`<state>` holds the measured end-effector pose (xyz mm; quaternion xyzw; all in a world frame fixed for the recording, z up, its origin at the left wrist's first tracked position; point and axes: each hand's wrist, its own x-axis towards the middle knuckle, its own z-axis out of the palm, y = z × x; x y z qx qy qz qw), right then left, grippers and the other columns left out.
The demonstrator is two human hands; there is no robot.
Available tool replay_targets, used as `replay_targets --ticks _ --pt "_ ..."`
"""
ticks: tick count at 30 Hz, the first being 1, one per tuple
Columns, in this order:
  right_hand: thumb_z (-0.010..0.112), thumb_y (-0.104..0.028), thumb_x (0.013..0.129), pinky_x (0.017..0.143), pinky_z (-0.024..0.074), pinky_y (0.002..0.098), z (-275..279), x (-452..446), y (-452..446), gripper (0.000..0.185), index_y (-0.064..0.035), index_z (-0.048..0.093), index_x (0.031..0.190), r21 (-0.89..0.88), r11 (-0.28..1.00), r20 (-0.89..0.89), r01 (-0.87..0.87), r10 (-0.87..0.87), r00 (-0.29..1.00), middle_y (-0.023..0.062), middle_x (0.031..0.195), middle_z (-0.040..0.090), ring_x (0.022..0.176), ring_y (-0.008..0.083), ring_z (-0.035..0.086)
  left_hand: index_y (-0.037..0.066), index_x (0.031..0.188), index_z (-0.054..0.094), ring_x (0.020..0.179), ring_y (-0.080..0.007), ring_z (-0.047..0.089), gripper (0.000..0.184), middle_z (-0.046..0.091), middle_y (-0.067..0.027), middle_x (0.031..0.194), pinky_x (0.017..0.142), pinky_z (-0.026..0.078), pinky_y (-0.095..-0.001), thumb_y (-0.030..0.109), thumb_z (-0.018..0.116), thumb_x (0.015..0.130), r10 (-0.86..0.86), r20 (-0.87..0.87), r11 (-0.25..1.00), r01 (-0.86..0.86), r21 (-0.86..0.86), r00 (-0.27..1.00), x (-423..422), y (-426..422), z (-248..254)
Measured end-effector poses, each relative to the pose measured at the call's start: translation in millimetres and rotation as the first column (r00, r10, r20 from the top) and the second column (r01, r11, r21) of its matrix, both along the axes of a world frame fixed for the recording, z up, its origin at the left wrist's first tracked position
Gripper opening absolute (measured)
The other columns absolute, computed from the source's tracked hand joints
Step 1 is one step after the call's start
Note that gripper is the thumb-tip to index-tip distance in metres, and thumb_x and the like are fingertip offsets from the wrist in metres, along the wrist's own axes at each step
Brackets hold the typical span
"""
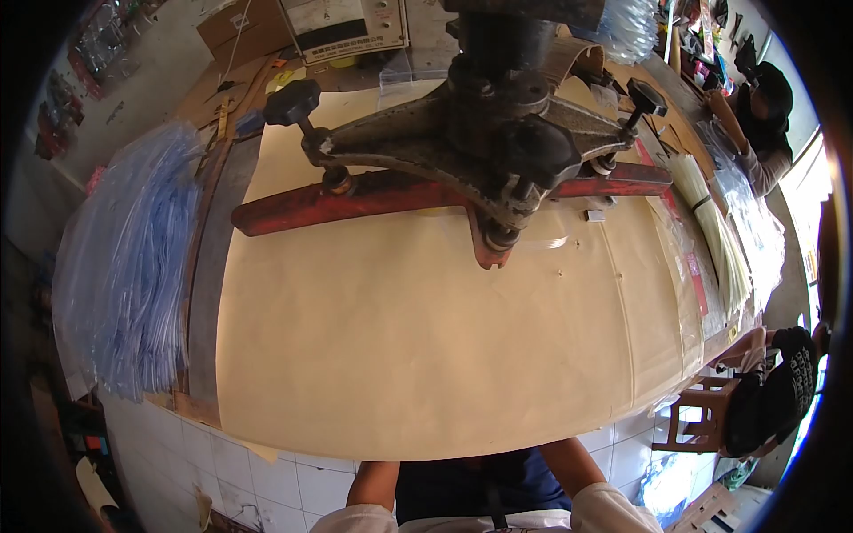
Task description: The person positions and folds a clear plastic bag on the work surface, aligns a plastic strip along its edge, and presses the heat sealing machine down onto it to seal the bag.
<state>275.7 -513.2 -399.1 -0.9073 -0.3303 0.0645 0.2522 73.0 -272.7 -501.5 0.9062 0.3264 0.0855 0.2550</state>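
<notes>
A large sheet of tan paper (pixel 426 346) covers the work table and reaches its front edge. Over its back part stands a dark metal press head (pixel 471 133) with black knobs and a red bar (pixel 355 202). Both of my forearms show at the bottom, below the front edge of the paper. My left hand and my right hand are hidden beneath that edge, so what they hold or touch does not show. A small metal piece (pixel 595 216) lies on the paper near the right part of the red bar.
Clear bluish plastic sheets (pixel 133 258) are stacked at the left. Pale strips (pixel 711 231) lie bundled at the right, beside more plastic. A machine box (pixel 346 31) stands behind. Two people (pixel 769 102) are at the right, one near a brown stool (pixel 702 413).
</notes>
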Motion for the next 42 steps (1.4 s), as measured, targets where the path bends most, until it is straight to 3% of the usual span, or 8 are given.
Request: replay_targets --ticks 42 --pt "0.064 -0.043 0.092 0.106 0.0470 0.0516 6.2 1.5 4.4 0.054 -0.0128 0.059 0.136 -0.006 1.000 0.007 -0.012 0.012 1.000 0.0167 0.137 0.061 0.121 0.0378 0.061 0.002 0.133 0.059 0.123 -0.0451 0.057 0.046 0.063 -0.0270 0.129 0.106 0.045 -0.0521 0.035 0.052 0.101 -0.029 -0.001 1.000 0.029 0.001 1.000 8.8 4.0 -1.7"
